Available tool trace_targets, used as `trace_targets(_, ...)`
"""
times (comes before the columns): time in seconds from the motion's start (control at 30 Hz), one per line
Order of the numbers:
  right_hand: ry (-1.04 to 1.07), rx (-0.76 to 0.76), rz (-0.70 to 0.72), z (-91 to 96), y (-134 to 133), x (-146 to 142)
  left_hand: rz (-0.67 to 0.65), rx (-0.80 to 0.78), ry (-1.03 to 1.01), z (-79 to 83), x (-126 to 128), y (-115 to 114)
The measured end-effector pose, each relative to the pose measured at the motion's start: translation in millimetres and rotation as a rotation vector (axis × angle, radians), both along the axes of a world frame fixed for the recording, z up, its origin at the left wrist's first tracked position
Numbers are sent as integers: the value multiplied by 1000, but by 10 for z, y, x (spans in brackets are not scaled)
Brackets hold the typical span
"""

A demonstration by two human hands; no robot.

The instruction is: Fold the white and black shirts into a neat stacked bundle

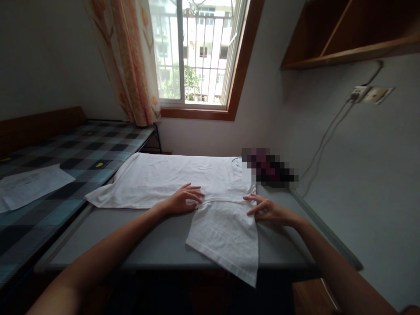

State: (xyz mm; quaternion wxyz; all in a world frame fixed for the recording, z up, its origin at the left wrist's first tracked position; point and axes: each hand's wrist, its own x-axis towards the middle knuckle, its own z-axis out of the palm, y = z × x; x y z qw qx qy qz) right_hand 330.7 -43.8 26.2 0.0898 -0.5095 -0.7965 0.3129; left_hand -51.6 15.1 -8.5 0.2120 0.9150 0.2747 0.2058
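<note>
A white T-shirt [170, 179] lies spread across a grey table [131, 240], body toward the left and one sleeve hanging over the near edge. My left hand [183, 200] rests flat on the shirt where the sleeve meets the body, fingers spread. My right hand [267, 209] touches the sleeve's right edge near the shoulder, fingers stretched and slightly curled. Neither hand holds anything.
A bed with a checkered cover [49, 175] and a sheet of paper [31, 183] stands to the left. A window [197, 52] with a curtain [131, 61] is behind. A blurred dark object [269, 168] sits at the table's far right. A wall socket [370, 94] and wooden shelf [348, 35] are on the right wall.
</note>
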Motion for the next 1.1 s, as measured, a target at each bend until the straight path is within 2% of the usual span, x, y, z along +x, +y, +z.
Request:
trace_targets(0.27,124,8,45,-36,27,4,-106,-26,-15,-12,35,-38)
trace_targets(0.43,246,12,-38,19,87,-105,-107,-62,-49,23,46,-44)
trace_targets(0.57,277,102,-131,-64,321,-225,-112,-111,-146,15,80,-61)
trace_targets(0.7,327,228,-269,-187,648,-342,24,-273,-339,-68,84,25)
trace_targets(0.8,181,284,-373,-229,792,-406,191,-352,-411,-134,56,137)
trace_targets(0.9,46,325,-373,-241,805,-436,229,-316,-436,-141,37,165)
trace_targets(1.03,18,468,-248,-231,736,-441,50,-135,-341,-49,55,28)
trace_targets(1.1,44,477,-182,-202,716,-441,1,-52,-259,-5,68,-48)
